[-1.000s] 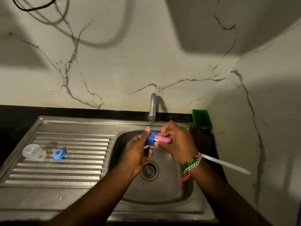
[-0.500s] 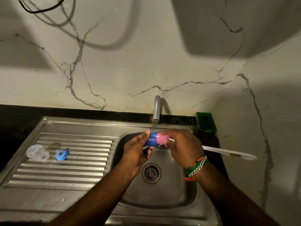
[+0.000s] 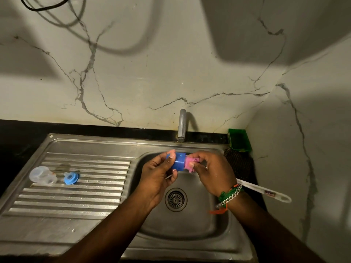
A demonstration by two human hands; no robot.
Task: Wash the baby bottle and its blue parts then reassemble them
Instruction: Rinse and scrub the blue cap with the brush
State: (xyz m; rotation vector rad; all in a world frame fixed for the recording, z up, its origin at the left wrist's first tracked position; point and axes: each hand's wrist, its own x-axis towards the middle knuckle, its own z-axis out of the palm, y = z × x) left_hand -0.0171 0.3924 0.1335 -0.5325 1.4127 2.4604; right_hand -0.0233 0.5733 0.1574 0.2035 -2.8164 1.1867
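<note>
Both hands meet over the sink (image 3: 190,230): left hand (image 3: 157,175) grips blue cap (image 3: 179,161), right hand (image 3: 212,171) pinches pink brush (image 3: 190,162).

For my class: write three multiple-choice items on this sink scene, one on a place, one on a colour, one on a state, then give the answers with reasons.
1. Where does the small blue disc lie?
A. in the basin
B. on the ribbed drainboard
C. in the green box

2. What colour is the sponge head pushed into the blue cap?
A. pink
B. yellow
C. white

3. What does the left hand do?
A. hangs idle
B. presses the tap
C. grips the blue cap

Answers: B, it rests on the ridges beside the clear part; A, the sponge head shows pink; C, fingers curl round it.
</note>
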